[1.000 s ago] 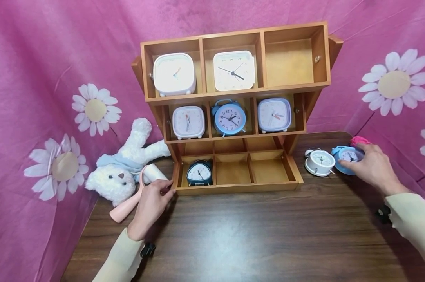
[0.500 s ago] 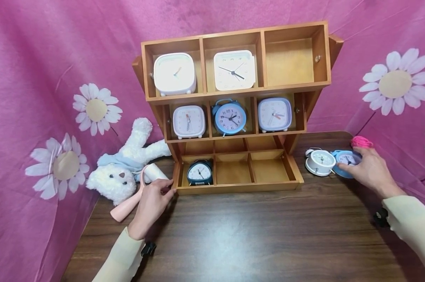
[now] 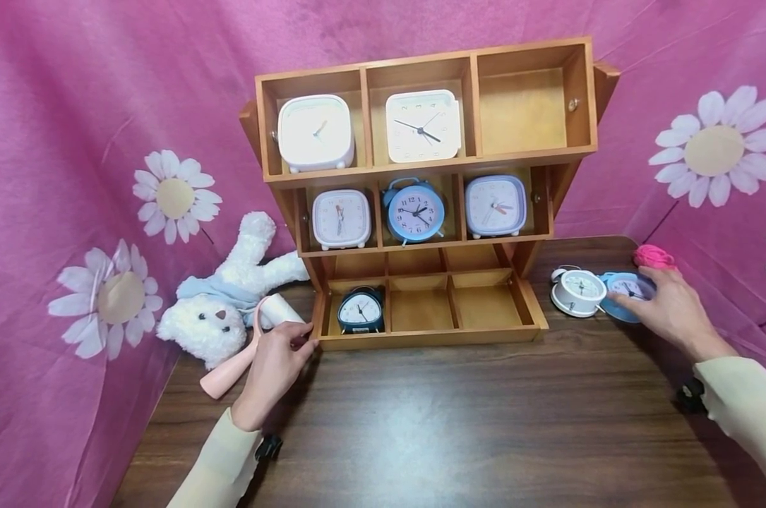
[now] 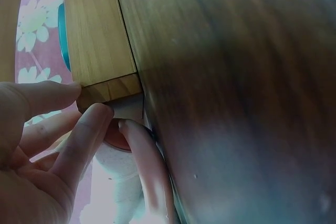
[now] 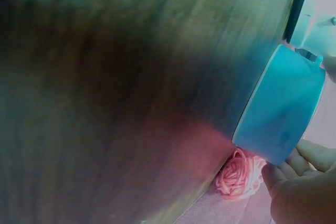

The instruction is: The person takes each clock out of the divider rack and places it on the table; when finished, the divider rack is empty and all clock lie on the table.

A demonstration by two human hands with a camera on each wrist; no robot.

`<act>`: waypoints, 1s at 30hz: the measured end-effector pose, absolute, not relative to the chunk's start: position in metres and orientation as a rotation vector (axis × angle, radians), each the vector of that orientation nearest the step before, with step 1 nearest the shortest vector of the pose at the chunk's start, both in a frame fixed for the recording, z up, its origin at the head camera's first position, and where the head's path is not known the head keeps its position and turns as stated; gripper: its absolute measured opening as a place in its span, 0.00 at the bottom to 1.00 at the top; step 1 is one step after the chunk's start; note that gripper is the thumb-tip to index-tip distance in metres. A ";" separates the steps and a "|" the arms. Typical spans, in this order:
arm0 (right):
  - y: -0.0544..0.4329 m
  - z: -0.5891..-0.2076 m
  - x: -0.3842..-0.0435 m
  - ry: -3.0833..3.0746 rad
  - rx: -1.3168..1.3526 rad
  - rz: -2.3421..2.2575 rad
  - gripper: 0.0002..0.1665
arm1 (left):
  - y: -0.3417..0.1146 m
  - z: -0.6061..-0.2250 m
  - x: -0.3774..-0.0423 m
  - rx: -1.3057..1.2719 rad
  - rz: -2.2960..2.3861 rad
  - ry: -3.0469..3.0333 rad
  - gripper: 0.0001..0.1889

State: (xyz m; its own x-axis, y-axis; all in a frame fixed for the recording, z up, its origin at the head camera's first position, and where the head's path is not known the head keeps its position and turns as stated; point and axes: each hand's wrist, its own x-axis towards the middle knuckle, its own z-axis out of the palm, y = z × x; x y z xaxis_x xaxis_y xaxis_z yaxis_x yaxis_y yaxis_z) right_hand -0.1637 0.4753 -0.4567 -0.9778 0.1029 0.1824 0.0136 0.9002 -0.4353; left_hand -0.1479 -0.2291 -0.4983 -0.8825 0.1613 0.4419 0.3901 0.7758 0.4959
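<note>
My right hand (image 3: 680, 314) is around a round blue alarm clock (image 3: 623, 296) at the right of the table, thumb on one side and fingers on the other. The right wrist view shows the side of this blue clock (image 5: 281, 106), with the fingers touching its rim. A white twin-bell alarm clock (image 3: 579, 291) stands next to it. At the left, my left hand (image 3: 271, 374) pinches the front corner of the wooden shelf (image 3: 433, 341). Thumb and fingertips meet that shelf corner (image 4: 107, 88) in the left wrist view.
Several clocks sit in the upper compartments, among them a white square clock (image 3: 423, 127). A dark triangular clock (image 3: 360, 310) is in the lowest row. A white teddy bear (image 3: 201, 328) and a pink-handled lint roller (image 3: 230, 370) lie left; pink yarn (image 3: 654, 257) lies right.
My right hand and the blue alarm clock have shifted slightly nearer and to the left, so more of the pink yarn shows. The left hand stays at the shelf corner.
</note>
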 end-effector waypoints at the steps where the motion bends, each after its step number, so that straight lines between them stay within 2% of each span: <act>1: 0.474 -0.456 -0.163 -2.843 -0.096 0.662 0.51 | -0.229 -0.495 -0.146 -0.431 -0.853 -2.592 0.15; 6: 0.466 -0.446 -0.159 -2.710 -0.160 0.706 0.42 | -0.230 -0.496 -0.145 -0.423 -0.856 -2.602 0.15; 13: 0.435 -0.426 -0.154 -2.669 -0.154 0.853 0.42 | -0.214 -0.465 -0.132 -0.415 -0.863 -2.611 0.14; 16: 0.414 -0.419 -0.151 -2.656 -0.114 0.903 0.42 | -0.215 -0.468 -0.136 -0.424 -0.886 -2.611 0.14; 25: 0.346 -0.415 -0.139 -2.599 0.051 1.069 0.40 | -0.247 -0.529 -0.169 -0.444 -0.776 -2.603 0.16; 29: 0.319 -0.413 -0.134 -2.625 0.106 1.185 0.39 | -0.226 -0.484 -0.146 -0.425 -0.839 -2.632 0.14; 30: 0.313 -0.413 -0.133 -2.638 0.118 1.203 0.39 | -0.228 -0.487 -0.147 -0.441 -0.882 -2.625 0.15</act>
State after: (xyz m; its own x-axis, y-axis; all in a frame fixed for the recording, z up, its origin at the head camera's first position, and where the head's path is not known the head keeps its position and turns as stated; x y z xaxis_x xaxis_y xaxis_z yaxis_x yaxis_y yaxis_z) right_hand -0.1332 0.3127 -0.4135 -0.9681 0.0258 0.2491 -0.1712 0.6580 -0.7333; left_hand -0.1472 -0.2278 -0.4868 -0.8956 0.1820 0.4060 0.3902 0.7598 0.5200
